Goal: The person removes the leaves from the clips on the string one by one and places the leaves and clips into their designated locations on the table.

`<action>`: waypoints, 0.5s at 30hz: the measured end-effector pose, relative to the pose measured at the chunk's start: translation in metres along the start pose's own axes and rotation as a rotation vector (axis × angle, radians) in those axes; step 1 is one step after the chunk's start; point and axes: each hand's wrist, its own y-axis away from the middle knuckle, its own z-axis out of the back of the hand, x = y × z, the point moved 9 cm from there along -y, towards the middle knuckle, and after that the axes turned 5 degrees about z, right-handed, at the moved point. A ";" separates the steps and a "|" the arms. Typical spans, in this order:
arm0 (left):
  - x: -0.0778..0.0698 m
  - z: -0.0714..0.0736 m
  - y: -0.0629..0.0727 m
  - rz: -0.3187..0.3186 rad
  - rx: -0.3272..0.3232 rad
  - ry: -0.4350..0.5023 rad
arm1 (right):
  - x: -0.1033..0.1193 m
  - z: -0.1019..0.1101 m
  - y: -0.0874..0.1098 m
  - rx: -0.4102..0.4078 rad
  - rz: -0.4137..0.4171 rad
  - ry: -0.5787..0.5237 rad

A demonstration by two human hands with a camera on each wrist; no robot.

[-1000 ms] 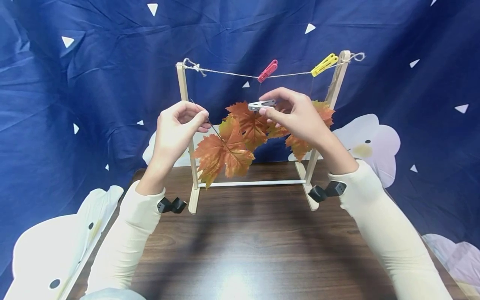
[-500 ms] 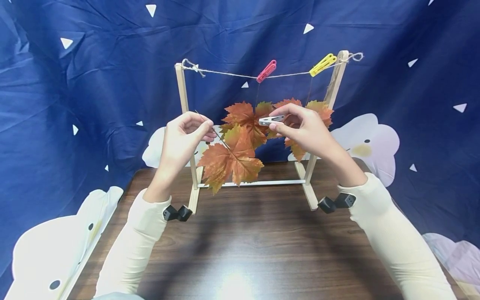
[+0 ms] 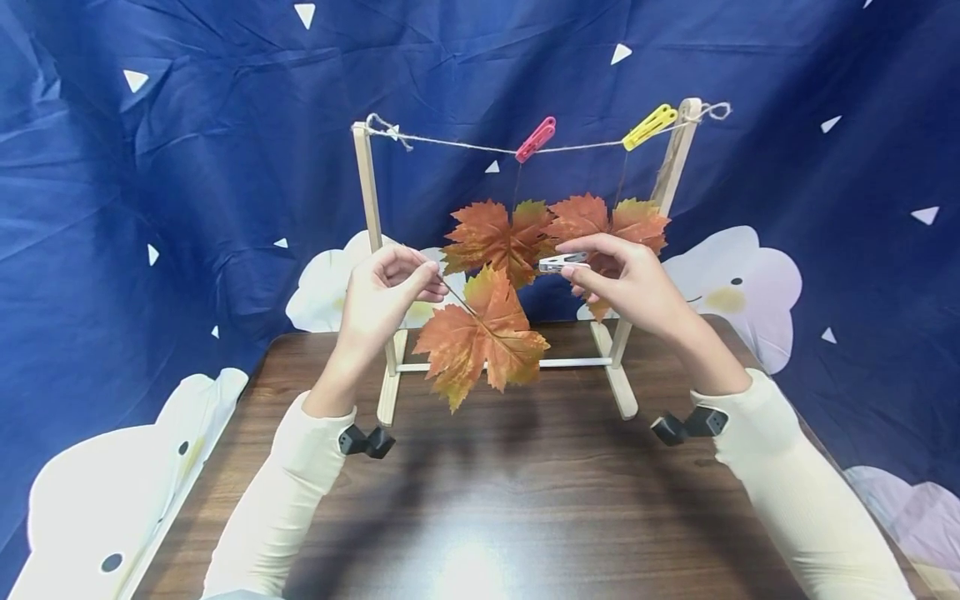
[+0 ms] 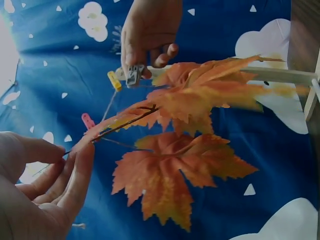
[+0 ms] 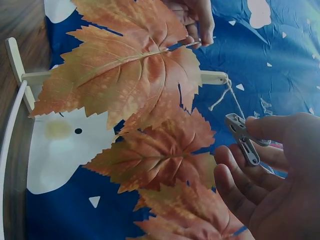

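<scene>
My left hand (image 3: 390, 287) pinches the thin stem of an orange maple leaf (image 3: 483, 337), which hangs in front of the wooden rack (image 3: 367, 200). In the left wrist view the stem runs from my fingertips (image 4: 82, 155) toward the leaf (image 4: 172, 175). My right hand (image 3: 622, 275) pinches a grey clothespin (image 3: 562, 262) between thumb and fingers; the right wrist view shows the clothespin (image 5: 242, 140) at my fingertips. Two more leaves (image 3: 498, 233) (image 3: 607, 221) hang from the string (image 3: 465, 146) under a pink clothespin (image 3: 536, 138) and a yellow clothespin (image 3: 649, 127).
The rack stands at the back of a dark wooden table (image 3: 487, 500). A blue cloth with white triangles (image 3: 187, 125) hangs behind. White cloud cutouts (image 3: 738, 279) (image 3: 112, 492) sit beside the table's edges.
Both hands have come down and toward me. The held leaf dropped below the hanging leaves, and the grey clothespin moved lower and to the right.
</scene>
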 end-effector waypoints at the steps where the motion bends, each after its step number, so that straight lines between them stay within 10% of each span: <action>1: 0.003 0.000 0.001 0.005 0.002 0.005 | -0.002 0.000 0.001 0.000 -0.006 -0.011; 15: 0.044 -0.005 0.014 0.103 -0.007 0.103 | -0.031 0.005 0.018 0.003 -0.020 -0.108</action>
